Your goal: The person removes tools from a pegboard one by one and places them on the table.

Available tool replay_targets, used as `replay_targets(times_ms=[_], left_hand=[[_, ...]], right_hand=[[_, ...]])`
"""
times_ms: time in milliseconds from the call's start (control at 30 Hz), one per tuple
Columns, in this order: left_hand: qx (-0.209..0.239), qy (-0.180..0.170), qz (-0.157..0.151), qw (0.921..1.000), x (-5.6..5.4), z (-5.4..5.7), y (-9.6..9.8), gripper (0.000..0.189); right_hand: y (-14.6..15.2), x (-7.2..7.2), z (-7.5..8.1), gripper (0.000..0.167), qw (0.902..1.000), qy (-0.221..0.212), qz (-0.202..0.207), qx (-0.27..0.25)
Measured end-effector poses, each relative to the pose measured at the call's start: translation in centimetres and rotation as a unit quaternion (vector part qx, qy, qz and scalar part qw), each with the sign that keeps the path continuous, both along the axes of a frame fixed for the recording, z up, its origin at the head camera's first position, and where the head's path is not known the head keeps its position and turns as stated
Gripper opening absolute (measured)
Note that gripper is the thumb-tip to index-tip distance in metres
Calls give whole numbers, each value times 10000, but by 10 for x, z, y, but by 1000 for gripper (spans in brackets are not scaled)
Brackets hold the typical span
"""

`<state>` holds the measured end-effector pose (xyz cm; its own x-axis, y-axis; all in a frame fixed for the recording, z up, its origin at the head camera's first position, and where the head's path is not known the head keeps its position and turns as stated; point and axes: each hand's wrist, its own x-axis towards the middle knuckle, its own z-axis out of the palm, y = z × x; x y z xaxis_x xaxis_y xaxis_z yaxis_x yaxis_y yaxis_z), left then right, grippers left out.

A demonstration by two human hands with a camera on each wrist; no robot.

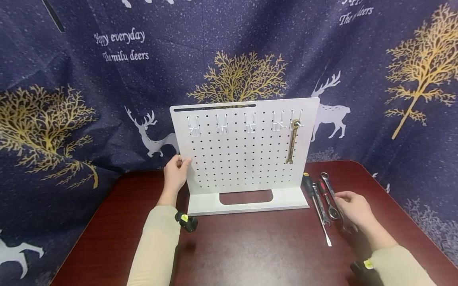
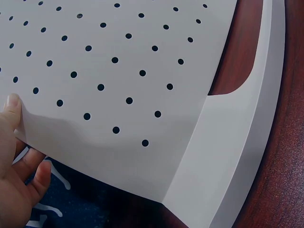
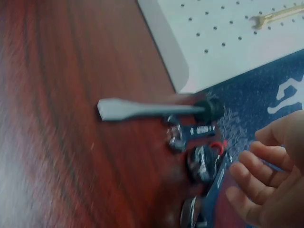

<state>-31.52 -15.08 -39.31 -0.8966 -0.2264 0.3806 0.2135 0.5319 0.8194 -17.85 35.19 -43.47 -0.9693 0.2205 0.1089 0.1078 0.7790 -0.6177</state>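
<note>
A white pegboard [image 1: 222,149] stands upright on its base. My left hand [image 1: 175,174] grips its left edge, thumb [image 2: 13,111] on the front face and the other fingers behind. From the rightmost hook hangs a brass-coloured combination wrench [image 1: 292,141]. Right of the board, a flathead screwdriver [image 1: 307,184], a wrench [image 1: 321,203], a ratchet wrench with a red-marked handle [image 1: 333,213] and a longer wrench [image 1: 328,184] lie side by side. My right hand [image 1: 354,206] hovers over the longer wrench, fingers loosely bent; the right wrist view shows nothing held.
Several white double hooks [image 1: 222,125] line the board's upper part. Its base has a cut-out and sits on a dark red-brown table [image 1: 250,246]. A patterned blue cloth [image 1: 161,79] hangs close behind.
</note>
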Motion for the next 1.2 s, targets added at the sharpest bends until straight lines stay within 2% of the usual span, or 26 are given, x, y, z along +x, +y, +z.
replay_targets(times_ms=[200,400,567,833,1200], left_hand=[[-50,25,-3,10000,0,0,0,28],[-66,55,23,10000,1,0,-1,28],[-47,23,43,10000,1,1,0,28],[-62,-94,46,9999,0,0,0,28],[-27,-193,91,9998,1,2,1,28]], right_hand=[[-17,-8,10,39,9973,167,281,-651],[-35,-18,22,40,9938,268,509,-952],[-46,-25,33,39,9936,267,560,-940],[-60,-35,51,36,9903,641,655,-1043],[-78,-56,71,39,9873,897,715,-1101]])
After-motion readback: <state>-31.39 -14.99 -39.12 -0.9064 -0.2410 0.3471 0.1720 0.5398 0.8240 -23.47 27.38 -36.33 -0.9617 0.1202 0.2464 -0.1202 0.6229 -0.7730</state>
